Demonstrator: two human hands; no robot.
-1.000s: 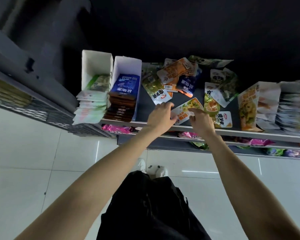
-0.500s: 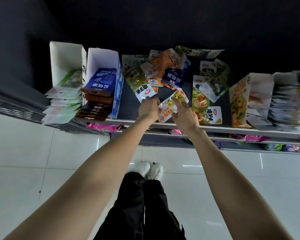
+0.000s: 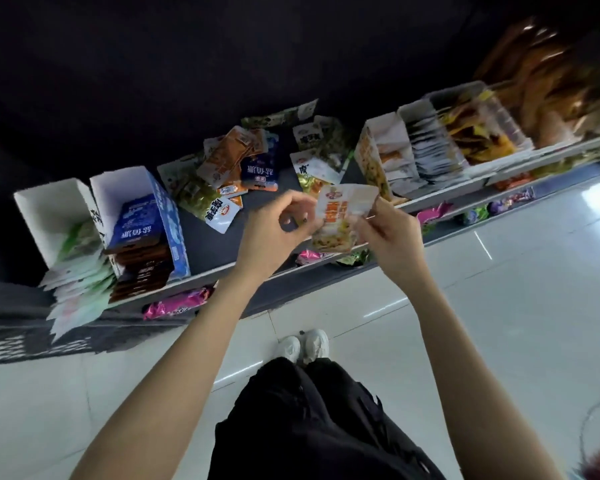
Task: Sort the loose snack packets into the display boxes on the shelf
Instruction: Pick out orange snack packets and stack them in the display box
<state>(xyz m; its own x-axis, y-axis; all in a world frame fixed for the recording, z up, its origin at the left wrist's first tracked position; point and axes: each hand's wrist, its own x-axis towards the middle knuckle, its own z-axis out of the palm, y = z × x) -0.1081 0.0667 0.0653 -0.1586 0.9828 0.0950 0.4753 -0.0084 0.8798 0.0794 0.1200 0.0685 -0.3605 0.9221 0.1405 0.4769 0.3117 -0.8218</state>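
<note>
Both hands hold one white, orange and yellow snack packet [image 3: 340, 216] just above the shelf's front edge. My left hand [image 3: 278, 226] pinches its left side and my right hand [image 3: 388, 233] pinches its right side. Behind it a loose pile of packets [image 3: 250, 168] lies on the dark shelf [image 3: 205, 244]. At the left stand a white display box with pale green packets [image 3: 54, 216] and a blue display box with dark brown and blue packets [image 3: 167, 209]. To the right stands a yellow-and-white display box [image 3: 371, 157] holding matching packets.
Further right, a box of white packets [image 3: 430, 150] and a clear tray of orange snacks [image 3: 482, 126] fill the shelf. Pink and green wrapped snacks [image 3: 177, 303] lie on the lower shelf. White tiled floor [image 3: 499, 323] and my shoes [image 3: 305, 346] are below.
Both hands lifted the white and yellow packet off the shelf and turned it upright between them. The view swung, so the shelf now runs tilted up to the right.
</note>
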